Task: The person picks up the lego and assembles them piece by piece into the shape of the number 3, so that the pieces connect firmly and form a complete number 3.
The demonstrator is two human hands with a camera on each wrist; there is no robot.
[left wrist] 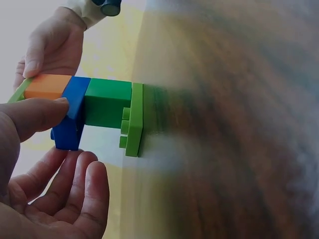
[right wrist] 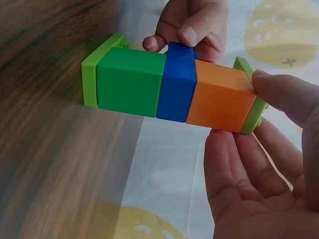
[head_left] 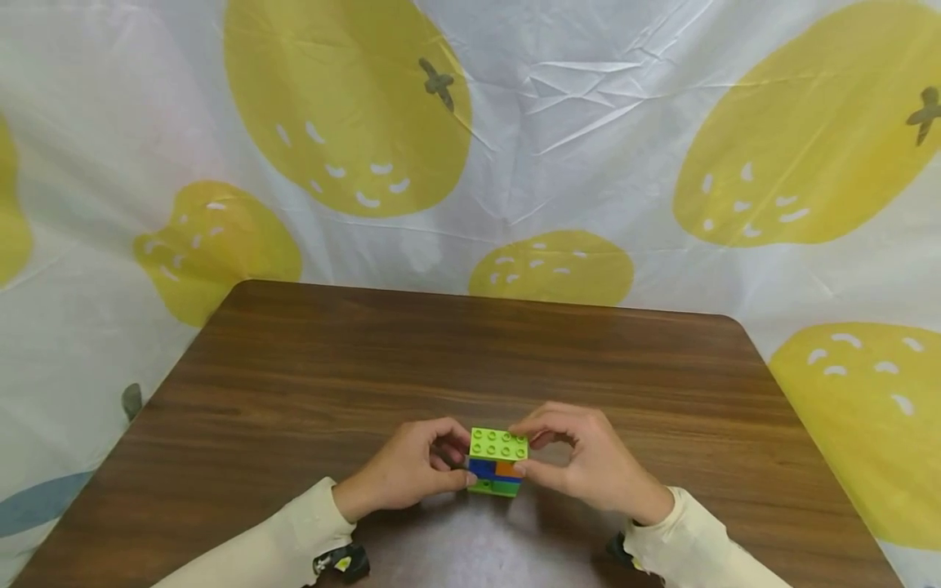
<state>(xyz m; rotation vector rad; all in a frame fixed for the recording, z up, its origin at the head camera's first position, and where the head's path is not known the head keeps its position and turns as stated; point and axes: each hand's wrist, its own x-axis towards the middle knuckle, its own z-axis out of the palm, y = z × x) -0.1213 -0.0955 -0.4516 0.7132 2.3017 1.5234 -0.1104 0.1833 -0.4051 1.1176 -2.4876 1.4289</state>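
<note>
A small stack of toy building bricks stands on the table between both hands. From the bottom up it has a lime-green plate, a green brick, a blue brick, an orange brick and a studded lime-green plate on top. My left hand pinches the blue brick from the left, thumb on its near side and fingertips at the far side. On the right, my right hand pinches the top plate's end, with its thumb at the seam above the orange brick.
The brown wood-grain table stretches away behind the stack. Beyond its back edge hangs a white cloth printed with large yellow fruit. Cream sleeves cover both forearms, and dark straps show at the wrists.
</note>
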